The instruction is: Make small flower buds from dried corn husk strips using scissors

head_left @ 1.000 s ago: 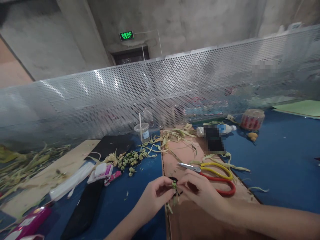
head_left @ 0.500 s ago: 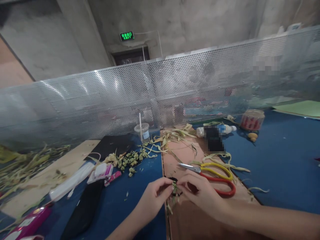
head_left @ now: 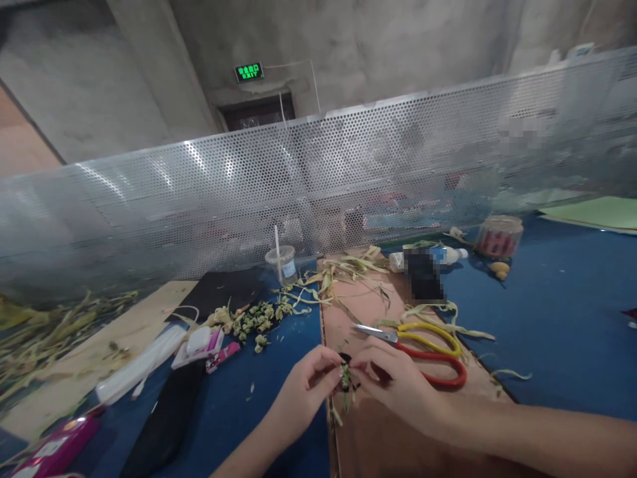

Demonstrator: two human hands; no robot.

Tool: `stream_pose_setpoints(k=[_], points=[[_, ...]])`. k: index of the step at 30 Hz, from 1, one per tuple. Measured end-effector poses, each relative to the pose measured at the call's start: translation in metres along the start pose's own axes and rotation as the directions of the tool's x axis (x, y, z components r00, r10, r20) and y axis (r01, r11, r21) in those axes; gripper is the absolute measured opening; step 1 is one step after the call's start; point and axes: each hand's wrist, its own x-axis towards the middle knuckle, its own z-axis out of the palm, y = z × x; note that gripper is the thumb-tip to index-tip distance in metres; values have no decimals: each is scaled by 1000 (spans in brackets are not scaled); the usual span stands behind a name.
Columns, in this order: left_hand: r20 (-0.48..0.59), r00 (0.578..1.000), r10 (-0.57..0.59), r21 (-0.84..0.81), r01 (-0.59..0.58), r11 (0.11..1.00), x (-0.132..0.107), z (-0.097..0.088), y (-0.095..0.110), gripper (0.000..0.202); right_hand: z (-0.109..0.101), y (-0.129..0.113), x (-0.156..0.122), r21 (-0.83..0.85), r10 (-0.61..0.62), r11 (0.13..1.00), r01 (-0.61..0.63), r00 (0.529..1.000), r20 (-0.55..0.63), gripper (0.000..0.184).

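My left hand (head_left: 304, 392) and my right hand (head_left: 393, 384) meet over the brown board (head_left: 413, 438), fingertips pinched together on a small green plant piece (head_left: 345, 380) with thin leaves hanging below it. A dark bit sits at its top, too small to make out. Just beyond my right hand lie scissors (head_left: 428, 345) with one yellow and one red handle, blades pointing left. A heap of small green buds (head_left: 256, 320) lies on the blue tabletop (head_left: 547, 332) to the left of my hands.
A perforated metal screen (head_left: 318, 192) runs across the back. Dry leaf strips (head_left: 348, 272) litter the board. A plastic cup with a stick (head_left: 281, 263), a bottle (head_left: 438, 255), a clear tub (head_left: 498, 236), pink packets (head_left: 204, 344) and a black cloth (head_left: 166, 418) lie around.
Both hands stay pinched on the plant piece and have shifted very slightly left. Nothing else on the table has moved.
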Motion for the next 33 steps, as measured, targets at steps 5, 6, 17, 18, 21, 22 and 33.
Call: stream_pose_setpoints(k=[5, 6, 17, 18, 21, 22, 33], points=[[8, 1000, -2, 47, 1, 999, 0, -1, 1, 18, 1, 1, -1, -77, -85, 994, 84, 996, -5, 9], [11, 1000, -2, 48, 1, 999, 0, -1, 1, 18, 1, 1, -1, -96, -99, 991, 98, 995, -7, 9], [19, 1000, -7, -6, 7, 1000, 1, -1, -1, 16, 1, 7, -2, -241, -254, 940, 243, 967, -16, 13], [21, 1000, -12, -9, 12, 1000, 1, -1, 0, 16, 1, 7, -2, -236, -247, 943, 236, 969, -15, 13], [6, 1000, -14, -14, 14, 1000, 1, 0, 2, 16, 2, 7, -3, -206, -211, 957, 202, 977, -20, 13], [-2, 1000, -12, -13, 12, 1000, 1, 0, 2, 16, 2, 6, -3, -189, -196, 964, 188, 980, -21, 13], [9, 999, -31, -22, 31, 999, 2, -4, -5, 17, 1, -1, 4, 45, 53, 998, -54, 998, 22, 8]])
